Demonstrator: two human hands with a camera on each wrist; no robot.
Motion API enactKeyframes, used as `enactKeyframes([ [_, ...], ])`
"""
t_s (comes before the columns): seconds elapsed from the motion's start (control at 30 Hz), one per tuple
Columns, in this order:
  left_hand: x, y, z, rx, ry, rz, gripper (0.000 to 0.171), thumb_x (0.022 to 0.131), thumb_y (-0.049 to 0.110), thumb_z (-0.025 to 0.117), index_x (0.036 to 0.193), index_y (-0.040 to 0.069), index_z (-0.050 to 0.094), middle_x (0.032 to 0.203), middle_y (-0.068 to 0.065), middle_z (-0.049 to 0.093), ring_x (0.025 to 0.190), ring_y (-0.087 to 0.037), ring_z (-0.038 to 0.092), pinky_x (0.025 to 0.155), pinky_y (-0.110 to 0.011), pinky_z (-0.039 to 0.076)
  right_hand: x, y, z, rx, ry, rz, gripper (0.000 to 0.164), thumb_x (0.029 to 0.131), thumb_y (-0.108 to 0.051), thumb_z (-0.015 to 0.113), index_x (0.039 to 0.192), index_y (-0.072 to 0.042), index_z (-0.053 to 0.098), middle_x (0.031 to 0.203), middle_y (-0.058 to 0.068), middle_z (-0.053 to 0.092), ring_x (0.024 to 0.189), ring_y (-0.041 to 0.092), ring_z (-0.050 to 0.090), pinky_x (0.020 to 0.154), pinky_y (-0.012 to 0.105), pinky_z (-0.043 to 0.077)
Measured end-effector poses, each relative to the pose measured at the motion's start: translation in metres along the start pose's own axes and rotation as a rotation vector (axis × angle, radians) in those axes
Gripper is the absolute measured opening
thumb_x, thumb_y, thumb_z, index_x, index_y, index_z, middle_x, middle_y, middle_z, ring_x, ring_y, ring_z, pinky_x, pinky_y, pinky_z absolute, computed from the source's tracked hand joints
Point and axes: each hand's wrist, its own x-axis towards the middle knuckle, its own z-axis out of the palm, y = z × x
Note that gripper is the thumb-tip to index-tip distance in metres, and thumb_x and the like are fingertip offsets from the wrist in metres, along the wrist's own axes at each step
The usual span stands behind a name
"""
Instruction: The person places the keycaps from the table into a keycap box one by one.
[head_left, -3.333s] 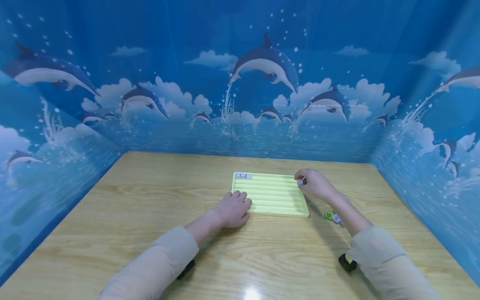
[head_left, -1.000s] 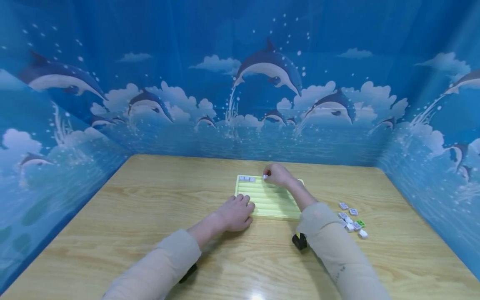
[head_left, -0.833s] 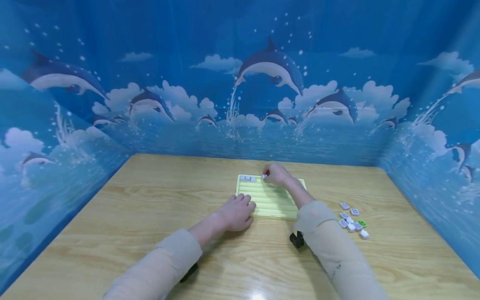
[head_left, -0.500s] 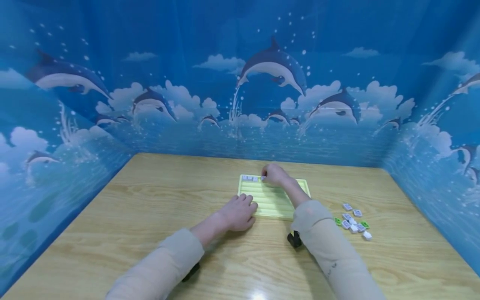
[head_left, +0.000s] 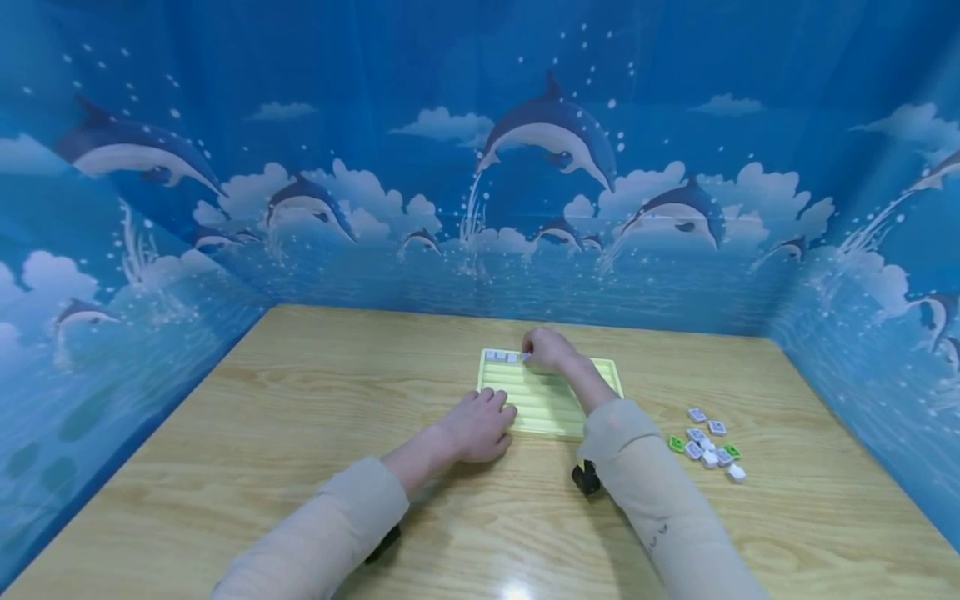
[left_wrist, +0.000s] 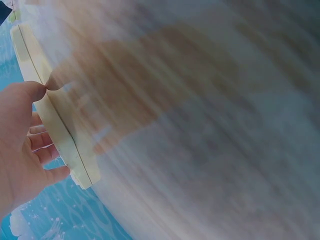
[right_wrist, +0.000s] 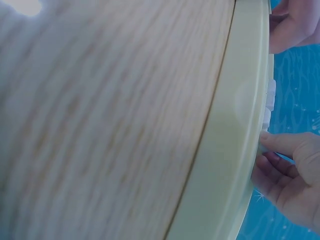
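Observation:
My right hand (head_left: pixel 551 350) pinches a small white tile (head_left: pixel 527 357) at the far edge of the pale yellow-green ridged tray (head_left: pixel 540 408). Just left of it, a short row of white tiles (head_left: pixel 501 357) sits in the tray's far left corner. The right wrist view shows the right thumb and index fingertips at the end of that row of tiles (right_wrist: pixel 266 119); the held tile is mostly hidden there. My left hand (head_left: pixel 480 425) holds the tray's near left corner, its thumb against the outer wall (left_wrist: pixel 62 127) and its fingers over the rim.
Several loose tiles (head_left: pixel 708 457), white-faced or green, lie scattered on the wooden table (head_left: pixel 300 417) right of the tray, beside the right forearm. A dolphin-printed blue curtain (head_left: pixel 375 275) encloses the back and sides.
My right hand has carried a tile from the tray's right end leftward to the row, then edged slightly closer to it. The left hand keeps its place on the tray. The head view has shifted slightly.

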Motion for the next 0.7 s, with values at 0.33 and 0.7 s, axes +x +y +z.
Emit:
enactKeyframes([
  [0.33, -0.0001, 0.001, 0.0007, -0.016, -0.007, -0.007, 0.037, 0.094, 0.037, 0.048, 0.12, 0.011, 0.052, 0.112, -0.007, 0.048, 0.105, -0.022, 0.045, 0.095, -0.04, 0.039, -0.0016, 0.0, 0.0009, -0.032, -0.011, -0.015, 0.012, 0.08, -0.004, 0.063, 0.092, -0.003, 0.064, 0.086, 0.007, 0.059, 0.08, 0.022, 0.054, 0.071, 0.034, 0.047],
  [0.7, 0.0013, 0.0, 0.0012, 0.003, -0.014, -0.012, 0.039, 0.094, 0.038, 0.048, 0.121, 0.011, 0.051, 0.114, -0.007, 0.048, 0.106, -0.022, 0.045, 0.096, -0.039, 0.039, 0.0019, -0.0061, -0.0015, -0.094, -0.035, 0.028, 0.013, 0.081, -0.011, 0.064, 0.093, -0.006, 0.064, 0.086, 0.004, 0.061, 0.077, 0.02, 0.054, 0.068, 0.033, 0.047],
])
